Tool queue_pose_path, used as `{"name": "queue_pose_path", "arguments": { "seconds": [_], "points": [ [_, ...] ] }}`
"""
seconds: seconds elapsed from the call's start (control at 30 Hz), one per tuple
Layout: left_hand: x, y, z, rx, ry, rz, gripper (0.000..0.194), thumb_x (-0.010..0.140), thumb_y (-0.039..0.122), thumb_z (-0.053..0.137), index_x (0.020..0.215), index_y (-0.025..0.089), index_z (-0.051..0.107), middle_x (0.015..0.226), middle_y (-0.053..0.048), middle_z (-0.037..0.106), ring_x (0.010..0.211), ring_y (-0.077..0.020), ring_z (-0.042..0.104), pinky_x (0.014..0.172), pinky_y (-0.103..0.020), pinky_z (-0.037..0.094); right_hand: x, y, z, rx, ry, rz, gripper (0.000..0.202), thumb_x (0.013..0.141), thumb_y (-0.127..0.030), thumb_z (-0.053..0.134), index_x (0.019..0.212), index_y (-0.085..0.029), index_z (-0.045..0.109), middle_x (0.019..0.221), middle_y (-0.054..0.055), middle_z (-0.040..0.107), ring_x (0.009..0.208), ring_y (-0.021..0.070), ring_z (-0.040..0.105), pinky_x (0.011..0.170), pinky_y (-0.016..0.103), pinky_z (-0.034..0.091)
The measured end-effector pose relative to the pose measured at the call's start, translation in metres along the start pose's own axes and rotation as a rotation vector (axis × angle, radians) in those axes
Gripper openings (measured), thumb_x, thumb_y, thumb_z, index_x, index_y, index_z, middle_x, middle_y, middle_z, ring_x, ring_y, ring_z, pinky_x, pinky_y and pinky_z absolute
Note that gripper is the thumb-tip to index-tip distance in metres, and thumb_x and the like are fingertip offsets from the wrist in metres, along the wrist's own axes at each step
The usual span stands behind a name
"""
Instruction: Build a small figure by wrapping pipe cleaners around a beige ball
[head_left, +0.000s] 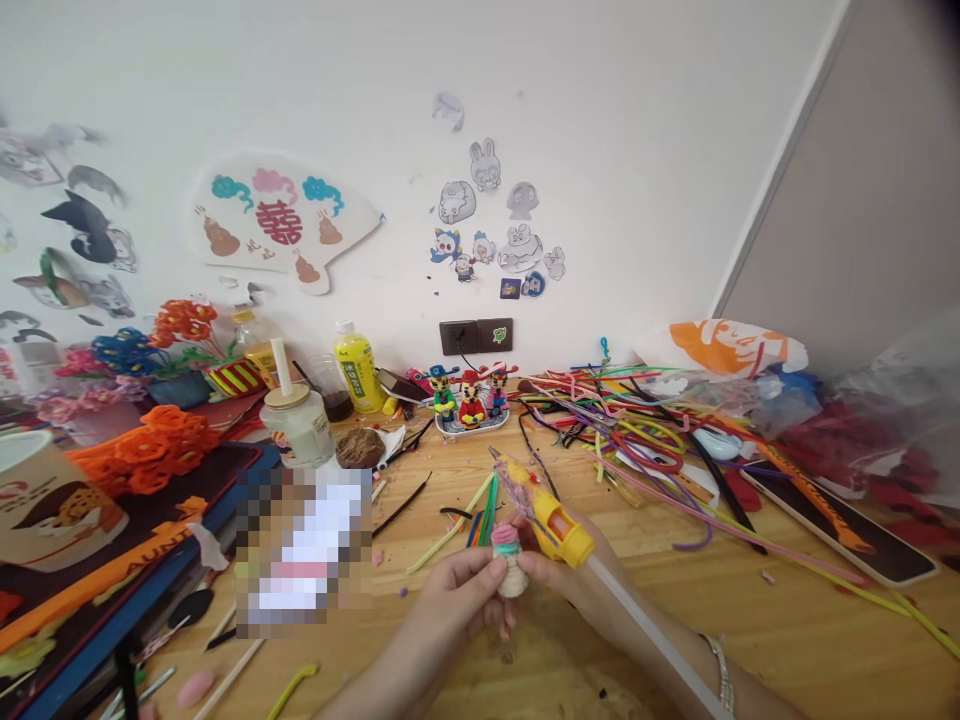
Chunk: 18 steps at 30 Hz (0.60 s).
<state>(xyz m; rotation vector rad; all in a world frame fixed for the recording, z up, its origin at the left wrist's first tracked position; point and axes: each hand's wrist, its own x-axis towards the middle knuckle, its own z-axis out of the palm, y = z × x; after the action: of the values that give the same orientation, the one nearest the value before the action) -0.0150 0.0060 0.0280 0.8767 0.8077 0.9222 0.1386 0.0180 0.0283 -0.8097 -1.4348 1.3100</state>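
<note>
A small figure point(511, 572), pink on top, teal in the middle and cream below, is held between both hands above the wooden table. The fingers and thumb of my left hand point(459, 590) are closed on its left side. From the other side, my right hand point(566, 572) pinches it near the teal band. A yellow glue gun point(546, 512) with pink smears lies over my right hand, its tip pointing up and left and a pale glue stick running back along the forearm. Part of the right hand's fingers is hidden behind it.
Three small figures on a tray point(472, 422) stand near the wall. Colored pipe cleaners point(645, 440) are heaped at the right beside a dark tablet-like board point(840, 520). Left are a glass jar point(301, 430), a yellow bottle point(358, 368), a paper cup point(56, 505) and orange flowers point(150, 455).
</note>
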Motion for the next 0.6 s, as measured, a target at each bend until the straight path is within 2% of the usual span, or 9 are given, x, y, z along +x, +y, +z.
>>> {"name": "queue_pose_path", "arguments": {
  "seconds": [0.23,0.43,0.6],
  "points": [
    [0.0014,0.0009,-0.0032,0.034,0.025,0.04,0.031,0.066,0.041,0.067,0.066,0.01,0.062,0.05,0.001,0.055,0.045,-0.0077,0.048,0.046,-0.02,0.038,-0.0013,0.0017,-0.0027,0.012,0.037,-0.046,0.026,0.074,-0.036,0.062,0.094,-0.019,0.062,0.095,0.008,0.066,0.092,0.0233,0.06,0.084,0.038,0.046],
    [0.0023,-0.0049,-0.0056,0.075,0.019,0.021,0.032,0.055,0.039,0.076,0.065,0.011,0.062,0.053,0.001,0.058,0.044,-0.0078,0.05,0.043,-0.019,0.038,-0.0008,0.0017,-0.0028,-0.04,0.023,-0.069,0.037,0.062,-0.033,0.074,0.092,-0.018,0.061,0.085,0.006,0.064,0.081,0.0219,0.059,0.075,0.035,0.048],
    [0.0021,-0.0064,-0.0071,-0.093,-0.104,-0.018,0.031,0.07,0.04,0.064,0.067,0.009,0.062,0.052,-0.001,0.056,0.044,-0.0071,0.05,0.042,-0.017,0.038,-0.001,0.0007,-0.0043,0.15,-0.012,0.07,0.018,0.069,-0.029,0.068,0.083,-0.019,0.061,0.081,0.0,0.061,0.078,0.0168,0.057,0.074,0.029,0.045]
  ]
}}
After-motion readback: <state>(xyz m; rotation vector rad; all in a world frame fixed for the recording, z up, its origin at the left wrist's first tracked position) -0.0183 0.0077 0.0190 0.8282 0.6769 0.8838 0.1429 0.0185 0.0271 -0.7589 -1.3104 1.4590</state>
